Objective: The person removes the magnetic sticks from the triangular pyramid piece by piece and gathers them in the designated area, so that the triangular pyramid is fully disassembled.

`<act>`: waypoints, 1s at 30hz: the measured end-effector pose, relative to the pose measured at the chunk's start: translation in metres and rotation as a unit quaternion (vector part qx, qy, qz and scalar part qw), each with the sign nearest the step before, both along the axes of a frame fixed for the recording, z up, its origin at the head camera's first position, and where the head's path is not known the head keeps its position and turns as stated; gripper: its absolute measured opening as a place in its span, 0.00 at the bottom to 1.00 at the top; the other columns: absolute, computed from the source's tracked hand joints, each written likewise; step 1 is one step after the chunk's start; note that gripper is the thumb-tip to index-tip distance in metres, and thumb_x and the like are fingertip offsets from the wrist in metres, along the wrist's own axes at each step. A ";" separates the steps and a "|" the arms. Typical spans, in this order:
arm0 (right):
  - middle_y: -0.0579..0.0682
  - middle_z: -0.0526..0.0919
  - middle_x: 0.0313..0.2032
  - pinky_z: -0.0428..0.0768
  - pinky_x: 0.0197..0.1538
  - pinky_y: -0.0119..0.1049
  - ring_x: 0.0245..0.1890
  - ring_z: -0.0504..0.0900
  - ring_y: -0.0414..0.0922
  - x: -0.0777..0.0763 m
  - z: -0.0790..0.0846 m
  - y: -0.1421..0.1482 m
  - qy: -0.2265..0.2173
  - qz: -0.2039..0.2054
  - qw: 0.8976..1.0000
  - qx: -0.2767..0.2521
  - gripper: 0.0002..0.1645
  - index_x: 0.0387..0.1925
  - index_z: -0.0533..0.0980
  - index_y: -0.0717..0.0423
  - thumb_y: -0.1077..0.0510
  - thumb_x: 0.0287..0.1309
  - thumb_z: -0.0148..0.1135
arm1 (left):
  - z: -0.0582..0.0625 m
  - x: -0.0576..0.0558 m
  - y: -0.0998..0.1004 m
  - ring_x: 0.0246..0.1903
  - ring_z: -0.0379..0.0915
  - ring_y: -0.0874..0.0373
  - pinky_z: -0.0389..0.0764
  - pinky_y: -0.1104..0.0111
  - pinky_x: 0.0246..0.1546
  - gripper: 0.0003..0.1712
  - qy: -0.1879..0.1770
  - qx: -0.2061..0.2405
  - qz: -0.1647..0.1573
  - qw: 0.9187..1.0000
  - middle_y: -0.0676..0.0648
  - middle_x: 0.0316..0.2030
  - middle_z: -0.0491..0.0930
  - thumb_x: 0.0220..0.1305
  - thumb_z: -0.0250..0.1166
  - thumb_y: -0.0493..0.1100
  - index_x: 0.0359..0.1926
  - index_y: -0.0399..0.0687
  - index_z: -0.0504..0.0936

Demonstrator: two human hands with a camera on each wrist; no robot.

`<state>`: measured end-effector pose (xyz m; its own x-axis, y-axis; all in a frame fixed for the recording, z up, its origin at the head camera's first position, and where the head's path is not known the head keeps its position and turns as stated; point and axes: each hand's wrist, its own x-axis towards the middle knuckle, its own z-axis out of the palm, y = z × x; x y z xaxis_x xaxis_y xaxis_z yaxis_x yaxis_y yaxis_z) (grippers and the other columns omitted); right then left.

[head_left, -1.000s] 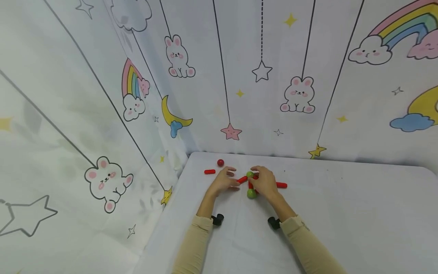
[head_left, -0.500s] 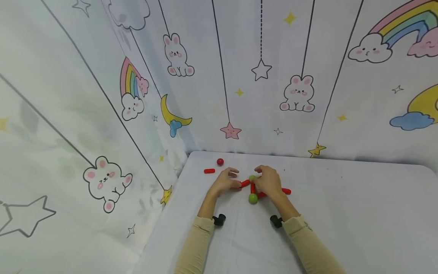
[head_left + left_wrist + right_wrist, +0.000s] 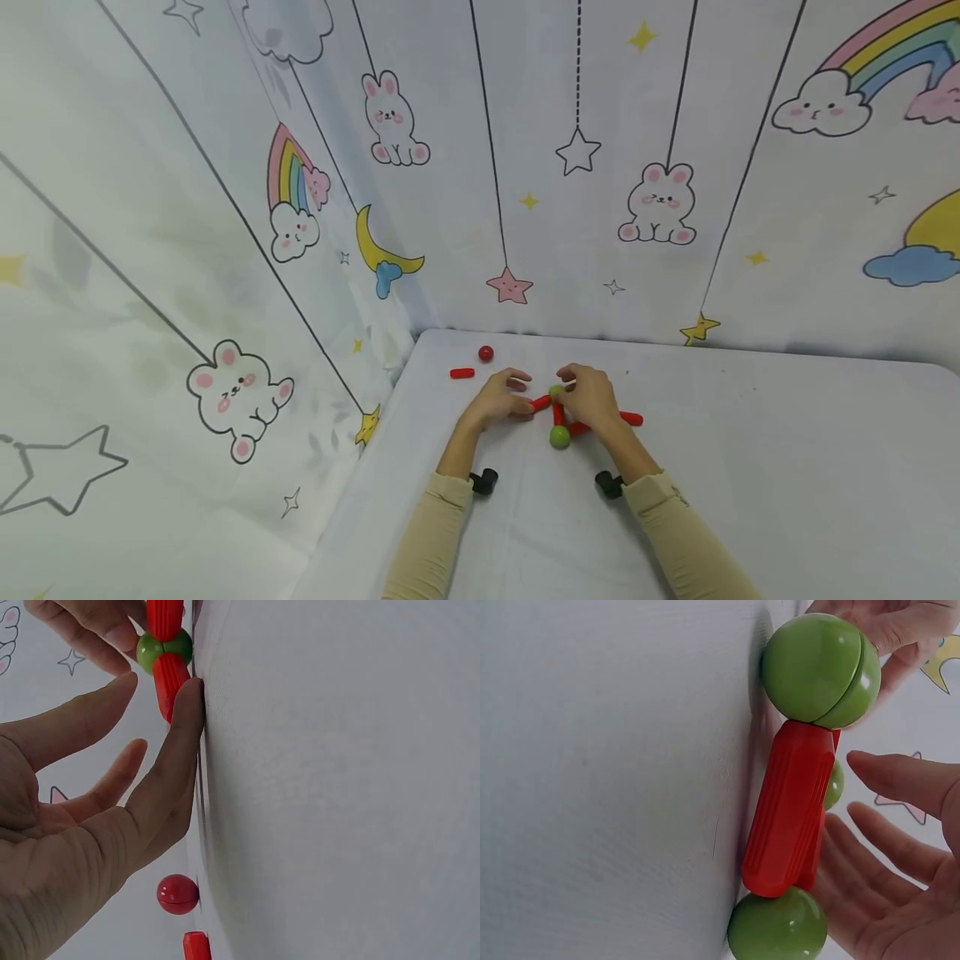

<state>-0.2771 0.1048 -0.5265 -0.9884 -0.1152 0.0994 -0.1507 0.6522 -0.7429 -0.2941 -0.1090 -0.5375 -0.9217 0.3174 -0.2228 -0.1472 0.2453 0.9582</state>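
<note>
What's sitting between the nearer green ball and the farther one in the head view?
A red stick lies between the nearer green ball and the farther green ball; the head view shows it.

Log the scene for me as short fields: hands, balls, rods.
left hand: fingers apart, one tip apparently touching the left rod
right hand: beside the far green ball; contact unclear
middle rod: between the far green ball and the near green ball
front rod: between the near green ball and a third green ball, not visible in the head view
outer rod: right of the right hand
set apart: red ball; loose rod, left of it
</note>
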 end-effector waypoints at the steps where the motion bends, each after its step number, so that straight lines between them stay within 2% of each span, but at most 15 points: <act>1: 0.61 0.86 0.54 0.84 0.54 0.54 0.51 0.87 0.56 0.000 0.000 0.001 -0.005 0.001 1.000 -0.004 0.23 0.58 0.81 0.63 0.59 0.63 0.72 | 0.000 0.000 0.001 0.38 0.88 0.50 0.89 0.61 0.42 0.34 0.006 -0.010 -0.001 1.000 0.31 0.63 0.74 0.60 0.73 0.27 0.67 0.36 0.74; 7: 0.59 0.87 0.53 0.84 0.54 0.53 0.52 0.87 0.55 -0.002 -0.002 0.005 -0.014 0.000 1.000 -0.003 0.23 0.58 0.81 0.62 0.59 0.63 0.72 | -0.001 -0.001 0.004 0.45 0.82 0.53 0.85 0.64 0.46 0.32 0.042 -0.068 -0.012 0.997 0.36 0.60 0.79 0.58 0.76 0.32 0.64 0.41 0.78; 15: 0.59 0.86 0.54 0.82 0.57 0.54 0.53 0.86 0.57 -0.005 -0.005 0.007 -0.014 0.027 1.000 0.001 0.22 0.58 0.81 0.62 0.62 0.64 0.70 | -0.003 -0.003 0.008 0.40 0.86 0.50 0.89 0.62 0.42 0.33 0.000 0.003 -0.016 1.000 0.34 0.61 0.76 0.59 0.73 0.26 0.66 0.37 0.76; 25: 0.60 0.85 0.55 0.83 0.56 0.54 0.53 0.85 0.57 -0.007 -0.008 0.008 -0.028 0.033 0.999 -0.015 0.21 0.58 0.81 0.62 0.62 0.64 0.70 | -0.003 -0.003 0.005 0.42 0.85 0.52 0.87 0.62 0.47 0.32 -0.002 -0.010 -0.009 1.000 0.36 0.60 0.78 0.59 0.76 0.31 0.65 0.39 0.77; 30: 0.60 0.85 0.55 0.83 0.57 0.54 0.54 0.85 0.56 -0.007 -0.008 0.008 -0.036 0.034 0.998 -0.023 0.21 0.58 0.82 0.61 0.62 0.64 0.71 | -0.004 -0.002 0.004 0.42 0.86 0.50 0.87 0.60 0.48 0.32 -0.010 0.004 -0.009 1.000 0.36 0.60 0.78 0.60 0.74 0.29 0.65 0.37 0.76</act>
